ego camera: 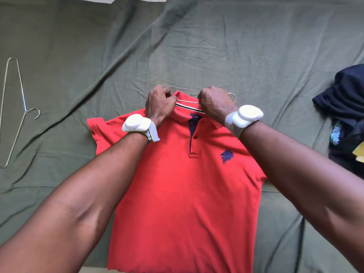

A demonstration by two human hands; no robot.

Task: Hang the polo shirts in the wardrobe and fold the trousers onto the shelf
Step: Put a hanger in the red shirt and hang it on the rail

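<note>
A red polo shirt (185,186) with a navy placket and a navy lion logo lies face up on a green sheet. My left hand (159,104) grips the left side of its collar. My right hand (213,103) grips the right side of the collar together with a thin wire hanger (187,101). The hanger's bar crosses the neck opening and its hook pokes out just right of my right hand. The remainder of that hanger is hidden by my hands and the shirt.
The green sheet (236,56) covers the whole surface, creased in places. A second wire hanger (14,113) lies at the far left. A heap of dark navy clothes (346,115) sits at the right edge. White bands are on both wrists.
</note>
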